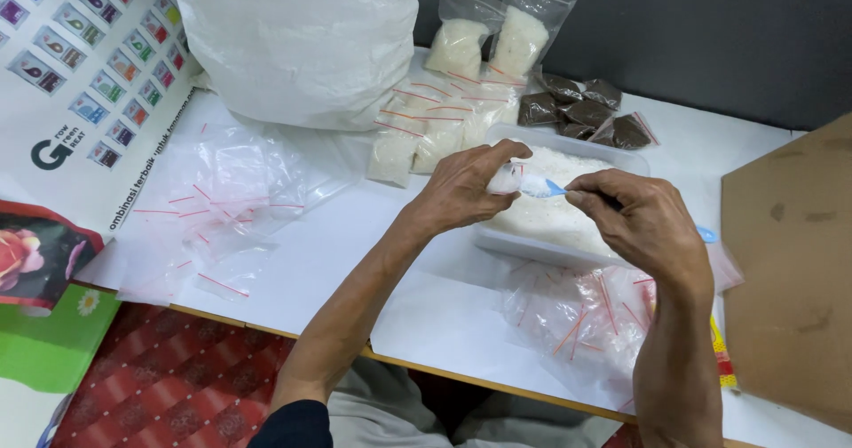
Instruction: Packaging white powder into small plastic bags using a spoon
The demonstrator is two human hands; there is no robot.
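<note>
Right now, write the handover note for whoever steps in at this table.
Left hand pinches a small clear bag open over the tray of white granules.
Right hand holds a blue scoop at the bag's mouth.
Done: filled white packets and brown packets lie behind the tray.
Left: empty bags on the left, more by the right wrist.

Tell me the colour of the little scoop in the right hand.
Blue scoop, seen in the head view.

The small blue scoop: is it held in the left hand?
No, the right hand holds the blue scoop, tipping it toward the small clear bag pinched by the left hand.
</note>
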